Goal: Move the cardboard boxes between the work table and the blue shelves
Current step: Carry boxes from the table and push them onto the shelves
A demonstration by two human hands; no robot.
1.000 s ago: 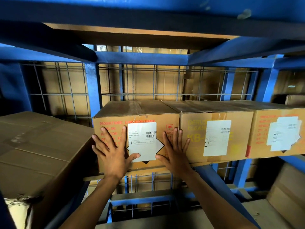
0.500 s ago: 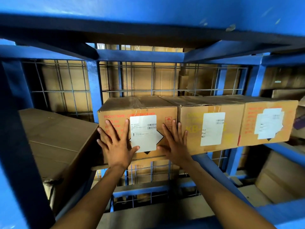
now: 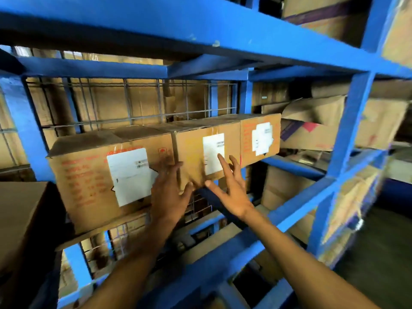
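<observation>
Both hands have left the front of the brown cardboard box with the white label [image 3: 107, 181], seated on the blue steel shelves [image 3: 347, 139] at nine o'clock; left hand [image 3: 171, 192] and right hand [image 3: 231, 192] hover spread and empty, so that box seems placed.

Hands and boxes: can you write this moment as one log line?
left hand open, in front of left box | right hand open, before middle box | three boxes in row on blue shelf
</observation>
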